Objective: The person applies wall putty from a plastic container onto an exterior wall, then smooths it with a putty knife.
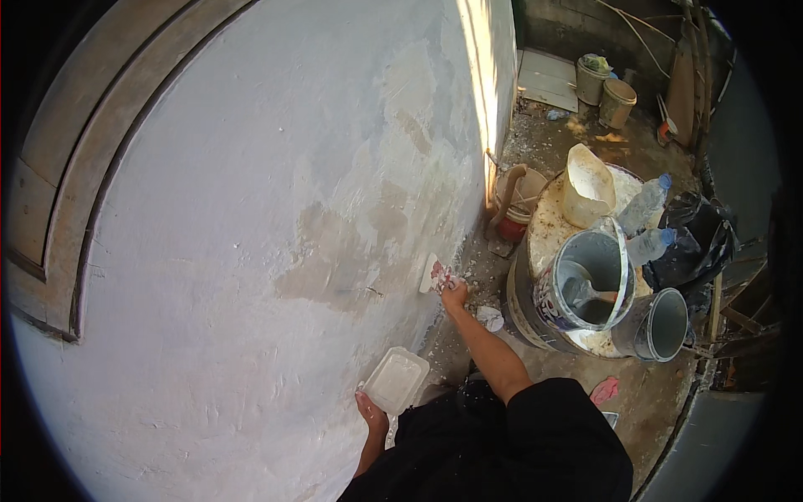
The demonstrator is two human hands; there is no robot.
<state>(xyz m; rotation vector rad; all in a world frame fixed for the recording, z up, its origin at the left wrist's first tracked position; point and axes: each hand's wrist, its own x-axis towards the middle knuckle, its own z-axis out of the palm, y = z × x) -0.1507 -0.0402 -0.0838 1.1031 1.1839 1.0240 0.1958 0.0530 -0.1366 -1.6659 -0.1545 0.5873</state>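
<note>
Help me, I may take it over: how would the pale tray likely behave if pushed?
The pale tray looks thin-rimmed and shallow, so probably light. The left hand shows only at one corner, so a nudge opposite might tip it.

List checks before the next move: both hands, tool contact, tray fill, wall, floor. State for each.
1. Left hand holding pale tray: ok, gripped at its near left edge.
2. Right hand holding flat tool: ok.
3. Tool edge touching wall: cannot tell, looks close.
4. Enough material in tray: cannot tell, pale on pale.
5. Wall evenly coated: not ok, brownish-grey patches show.
6. Floor free of loose items: not ok, pink cloth-like item there.
</note>
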